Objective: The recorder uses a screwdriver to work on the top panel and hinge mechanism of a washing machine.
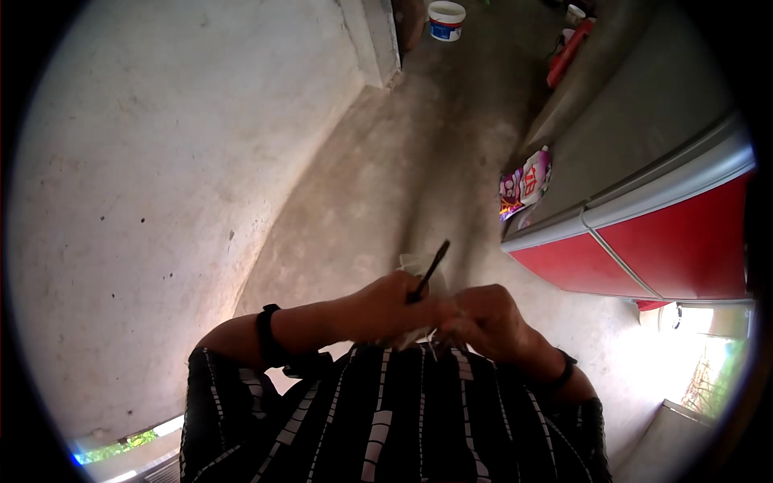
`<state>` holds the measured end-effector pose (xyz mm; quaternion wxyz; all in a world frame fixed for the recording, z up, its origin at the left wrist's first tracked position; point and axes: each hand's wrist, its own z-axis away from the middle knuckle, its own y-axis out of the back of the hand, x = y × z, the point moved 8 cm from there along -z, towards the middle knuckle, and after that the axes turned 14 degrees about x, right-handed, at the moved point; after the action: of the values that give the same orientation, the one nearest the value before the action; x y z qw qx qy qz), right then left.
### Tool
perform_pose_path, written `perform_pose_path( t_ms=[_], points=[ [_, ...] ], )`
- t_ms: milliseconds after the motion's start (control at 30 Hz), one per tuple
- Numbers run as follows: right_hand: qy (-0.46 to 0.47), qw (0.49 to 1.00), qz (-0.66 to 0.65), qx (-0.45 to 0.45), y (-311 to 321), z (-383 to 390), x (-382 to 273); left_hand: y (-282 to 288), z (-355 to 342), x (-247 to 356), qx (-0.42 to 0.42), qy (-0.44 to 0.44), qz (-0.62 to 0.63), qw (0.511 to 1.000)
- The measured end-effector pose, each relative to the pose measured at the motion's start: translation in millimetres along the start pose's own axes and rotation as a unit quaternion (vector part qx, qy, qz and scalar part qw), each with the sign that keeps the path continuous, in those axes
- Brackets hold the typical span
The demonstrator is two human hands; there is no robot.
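Note:
Close in front of my black patterned shirt, both hands are together. My left hand (394, 304) is closed around a dark, slender, stick-like tool (436, 267), which points up and away to the right. Its exact kind cannot be made out. My right hand (491, 322) is closed, with its fingers bent in against the left one; whatever they pinch is hidden. A pale, see-through, crumpled piece (414, 262) that looks like thin plastic shows behind and below the hands. Dark bands circle both wrists.
A stained white wall (161, 161) runs along the left. On the right stands a red cabinet-like unit (676, 241) with a grey side, and a purple-and-white packet (527, 183) lies beside it. Ahead on the concrete floor (362, 177) sits a white-and-blue bucket (445, 22).

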<state>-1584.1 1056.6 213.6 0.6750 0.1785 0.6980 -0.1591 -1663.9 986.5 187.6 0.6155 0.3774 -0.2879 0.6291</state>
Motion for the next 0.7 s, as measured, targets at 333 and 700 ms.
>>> perform_pose_path(
  t_ms=[333,700],
  points=[
    [0.139,0.975,-0.013,-0.174,-22,48,-42,-42,61,41,-0.133,-0.279,0.053,0.95],
    [0.06,0.984,-0.035,-0.163,14,79,-5,-16,65,30,-0.101,-0.319,-0.036,0.942]
  ],
)
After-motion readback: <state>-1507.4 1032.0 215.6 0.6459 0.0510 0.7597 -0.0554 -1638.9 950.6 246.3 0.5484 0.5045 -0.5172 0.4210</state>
